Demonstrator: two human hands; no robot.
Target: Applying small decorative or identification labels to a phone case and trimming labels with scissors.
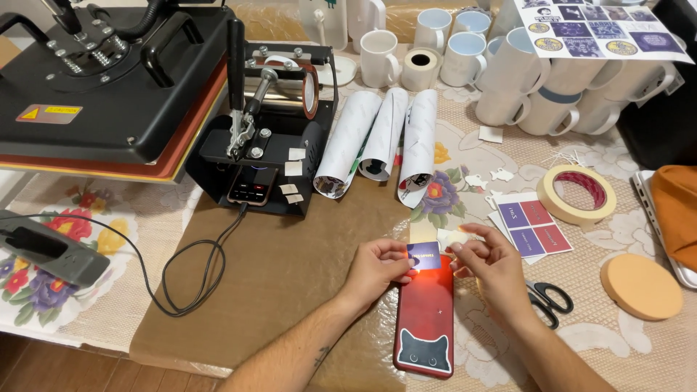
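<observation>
My left hand (pixel 379 267) pinches the left edge of a small purple printed card (pixel 425 255), which lies on the top end of a long red strip (pixel 425 319) with a black cat face at its near end. My right hand (pixel 488 263) holds a small white cut-out piece (pixel 454 237) with tape at the card's right edge. The strip lies flat on brown paper (pixel 290 268) over the floral tablecloth.
A black mug press (pixel 265 131) and a larger heat press (pixel 109 80) stand at the left, with a cable looping forward. Rolled paper tubes (pixel 381 138), white mugs (pixel 465 54), a masking tape roll (pixel 579 192), scissors (pixel 548 299), printed cards (pixel 534 229) and a cork disc (pixel 640 285) lie around.
</observation>
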